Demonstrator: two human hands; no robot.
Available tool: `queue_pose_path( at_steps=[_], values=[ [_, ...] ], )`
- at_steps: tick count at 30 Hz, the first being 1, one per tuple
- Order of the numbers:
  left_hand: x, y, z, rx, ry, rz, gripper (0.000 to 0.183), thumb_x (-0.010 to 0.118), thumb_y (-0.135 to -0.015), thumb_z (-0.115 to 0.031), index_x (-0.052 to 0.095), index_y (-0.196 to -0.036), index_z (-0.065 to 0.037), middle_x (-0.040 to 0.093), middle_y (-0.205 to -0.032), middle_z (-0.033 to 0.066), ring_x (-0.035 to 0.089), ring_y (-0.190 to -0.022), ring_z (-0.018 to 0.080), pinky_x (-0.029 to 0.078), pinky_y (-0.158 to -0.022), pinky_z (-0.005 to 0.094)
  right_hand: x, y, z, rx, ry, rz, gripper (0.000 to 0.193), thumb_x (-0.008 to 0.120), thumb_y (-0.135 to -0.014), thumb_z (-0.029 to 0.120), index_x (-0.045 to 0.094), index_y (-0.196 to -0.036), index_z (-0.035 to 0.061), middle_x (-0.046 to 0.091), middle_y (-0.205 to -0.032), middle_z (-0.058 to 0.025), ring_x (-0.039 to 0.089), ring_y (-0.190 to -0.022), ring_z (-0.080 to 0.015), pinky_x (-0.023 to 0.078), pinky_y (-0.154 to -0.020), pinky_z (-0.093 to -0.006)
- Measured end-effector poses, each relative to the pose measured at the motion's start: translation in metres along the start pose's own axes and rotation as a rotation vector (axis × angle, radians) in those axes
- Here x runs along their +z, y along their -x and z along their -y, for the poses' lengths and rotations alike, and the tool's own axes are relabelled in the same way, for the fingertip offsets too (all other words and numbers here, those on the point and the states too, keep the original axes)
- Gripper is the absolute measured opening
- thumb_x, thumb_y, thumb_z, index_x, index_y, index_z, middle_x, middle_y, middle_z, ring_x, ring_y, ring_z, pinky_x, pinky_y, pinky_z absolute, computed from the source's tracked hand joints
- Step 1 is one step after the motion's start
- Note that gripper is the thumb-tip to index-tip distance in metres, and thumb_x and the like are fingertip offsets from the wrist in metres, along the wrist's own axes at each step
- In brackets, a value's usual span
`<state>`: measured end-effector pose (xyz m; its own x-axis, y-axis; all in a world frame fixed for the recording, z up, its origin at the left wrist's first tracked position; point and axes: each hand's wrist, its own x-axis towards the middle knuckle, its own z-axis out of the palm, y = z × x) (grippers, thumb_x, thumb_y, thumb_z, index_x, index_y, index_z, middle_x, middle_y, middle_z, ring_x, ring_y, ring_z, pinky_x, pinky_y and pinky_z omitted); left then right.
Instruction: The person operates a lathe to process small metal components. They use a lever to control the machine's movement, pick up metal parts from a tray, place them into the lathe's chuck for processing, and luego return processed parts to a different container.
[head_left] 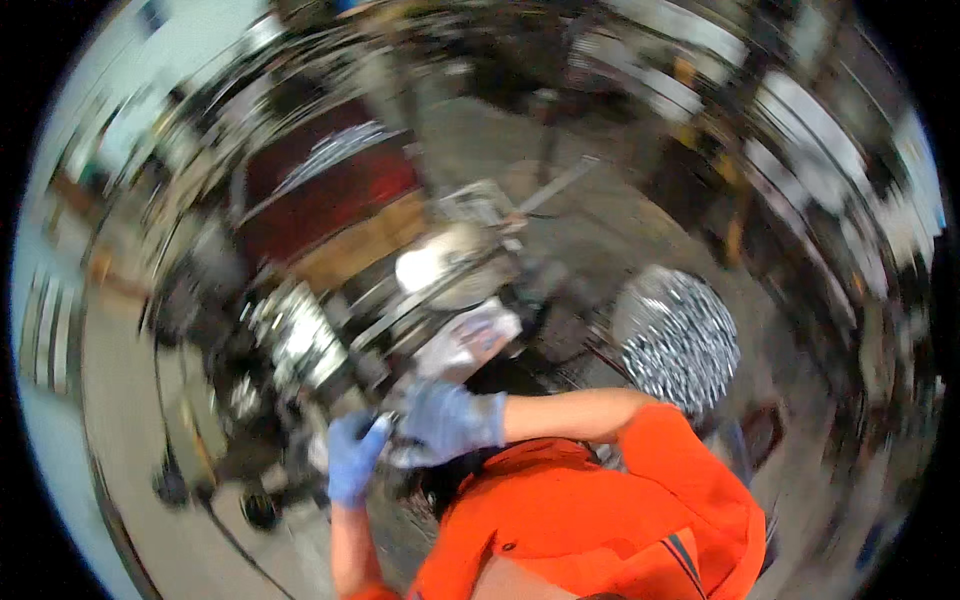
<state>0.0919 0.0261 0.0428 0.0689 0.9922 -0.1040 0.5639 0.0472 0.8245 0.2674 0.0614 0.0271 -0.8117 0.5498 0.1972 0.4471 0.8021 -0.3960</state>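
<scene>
My left hand (357, 458), in a blue glove, is closed at the lower middle. A small shiny metal part (388, 421) shows at its thumb, too blurred to name more closely. Right beside it, my right hand (450, 420) in a greyish-blue glove reaches across from the right. Motion smears its fingers, so its grip does not show. Both hands are close to a machine with a bright metal block (305, 335). Just beyond the right hand lies a crumpled white and pinkish cloth or bag (468, 340).
A round container heaped with small shiny metal pieces (685, 345) stands to the right. Beyond the machine is a dark red bin (320, 190) with metal pieces in it. A lit lamp (420, 270) and a long metal bar (425, 298) sit before me. Machinery lines the blurred background.
</scene>
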Motion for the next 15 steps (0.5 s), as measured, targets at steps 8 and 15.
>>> queue_pose_path(
  at_steps=[8,15],
  values=[
    [-0.051,0.068,0.06,0.049,0.12,-0.076,0.043,0.057,-0.084,-0.032,0.056,-0.114,0.0,0.065,-0.08,0.0135,0.061,-0.071,0.019,0.048,-0.068,0.0318,-0.015,-0.057,0.033,-0.26,0.12,0.137,0.038,0.058,-0.077,0.045,0.069,-0.08,0.0086,0.061,-0.103,-0.0155,0.057,-0.092,-0.033,0.043,-0.083,-0.042],
    [-0.146,0.21,0.122,-0.638,-0.827,-0.554,0.04,0.059,-0.08,-0.034,0.059,-0.11,-0.007,0.064,-0.079,0.0116,0.063,-0.076,0.0271,0.048,-0.069,0.0378,-0.005,-0.166,0.026,-0.209,0.37,0.094,0.042,0.051,-0.08,0.054,0.071,-0.085,0.0171,0.061,-0.107,-0.0087,0.053,-0.099,-0.0315,0.042,-0.087,-0.0407]
  ],
)
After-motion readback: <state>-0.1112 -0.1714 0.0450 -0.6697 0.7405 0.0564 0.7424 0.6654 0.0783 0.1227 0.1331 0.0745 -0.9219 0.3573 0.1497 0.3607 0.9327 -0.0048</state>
